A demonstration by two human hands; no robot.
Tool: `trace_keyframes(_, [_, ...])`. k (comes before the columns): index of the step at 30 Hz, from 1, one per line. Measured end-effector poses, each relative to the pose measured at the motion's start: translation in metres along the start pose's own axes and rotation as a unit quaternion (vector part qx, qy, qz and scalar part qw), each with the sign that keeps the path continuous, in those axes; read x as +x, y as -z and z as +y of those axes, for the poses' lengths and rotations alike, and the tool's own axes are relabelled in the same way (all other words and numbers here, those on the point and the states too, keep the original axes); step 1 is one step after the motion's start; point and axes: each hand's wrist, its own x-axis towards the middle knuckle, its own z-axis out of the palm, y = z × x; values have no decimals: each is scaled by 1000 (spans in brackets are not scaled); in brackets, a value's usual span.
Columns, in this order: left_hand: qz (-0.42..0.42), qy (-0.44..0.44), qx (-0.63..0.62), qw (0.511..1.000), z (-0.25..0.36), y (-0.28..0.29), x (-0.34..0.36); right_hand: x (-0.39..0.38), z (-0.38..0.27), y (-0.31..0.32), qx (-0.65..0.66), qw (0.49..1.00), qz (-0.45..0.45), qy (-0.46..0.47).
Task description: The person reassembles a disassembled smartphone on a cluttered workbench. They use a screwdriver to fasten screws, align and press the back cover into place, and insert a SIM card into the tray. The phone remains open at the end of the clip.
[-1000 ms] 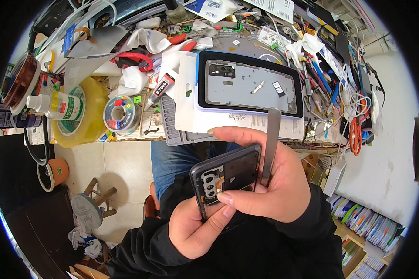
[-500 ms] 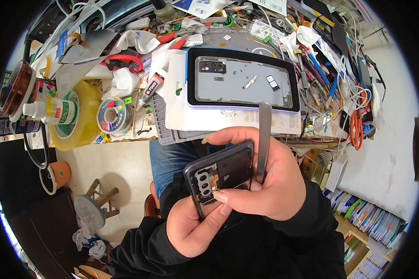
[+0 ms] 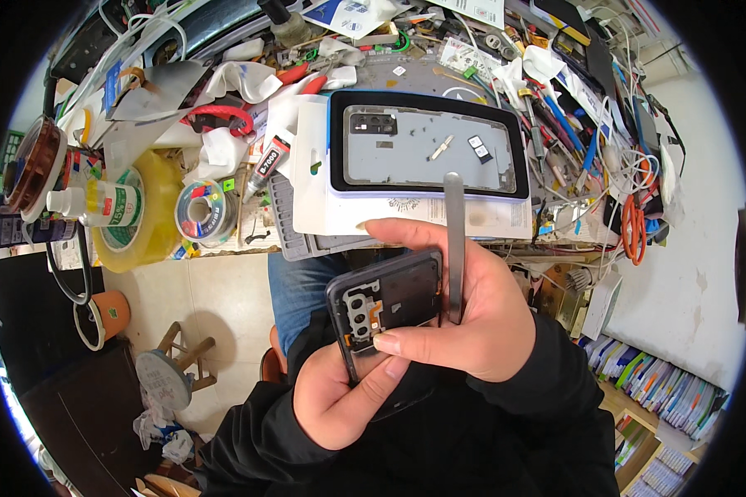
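Held tilted above my lap is a dark smartphone (image 3: pixel 406 286) with its back cover off. A grey camera bracket with several lenses and an orange flex cable show on it. My left hand (image 3: pixel 336 402) is closed round its lower edge, the thumb along the side. My right hand (image 3: pixel 493 331) grips the opposite side, thumb tip pressed near the camera bracket. Steel tweezers (image 3: pixel 455 240) stand up from that palm, broad rounded end upward; their lower end is hidden by the hand.
On the bench, a black-bordered phone cover (image 3: pixel 340 141) bears small screws and parts, over a white card box (image 3: pixel 311 211). To the left are a glue tube (image 3: pixel 269 157), solder reel (image 3: pixel 199 211), yellow tape roll (image 3: pixel 153 207) and white-capped bottle (image 3: pixel 112 203). Pliers, cables and tools crowd behind.
Both hands, with the phone and tweezers, have shifted slightly left. The phone's back has tilted a little, and my right thumb still presses by the camera bracket.
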Motion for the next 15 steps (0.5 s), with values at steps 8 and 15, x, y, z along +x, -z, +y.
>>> trace_keyframes(8, [-11, 68, -275, 959, 13, 5, 4, -25, 4, 11, 9, 993, 84, 88])
trace_keyframes(15, [-33, -70, -283, 956, 9, 11, 14, -44, 25, 6, -407, 869, 107, 262])
